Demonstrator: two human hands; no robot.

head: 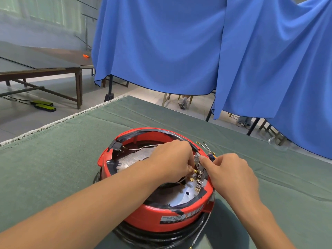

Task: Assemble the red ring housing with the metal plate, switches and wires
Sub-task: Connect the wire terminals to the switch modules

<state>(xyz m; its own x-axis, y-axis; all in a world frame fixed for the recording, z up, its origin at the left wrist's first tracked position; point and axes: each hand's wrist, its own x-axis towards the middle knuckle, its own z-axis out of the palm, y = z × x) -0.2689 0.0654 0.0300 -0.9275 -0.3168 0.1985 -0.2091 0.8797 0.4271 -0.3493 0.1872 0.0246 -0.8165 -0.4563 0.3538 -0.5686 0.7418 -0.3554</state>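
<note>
The red housing point(158, 215) sits on the green cloth point(53, 168) close in front, with the metal plate point(181, 196) inside it. The left hand point(172, 159) reaches in, its curled fingers pinching a brass wire terminal point(196, 171) beside the switches point(200, 175) at the right rim. The right hand point(231, 174) is curled, its thumb point(204, 161) pressing those switches; beyond it lie loose wires point(203, 146).

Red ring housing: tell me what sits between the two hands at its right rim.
In the head view, a row of small metal switch terminals on the red ring housing lies between left hand and right hand.
</note>
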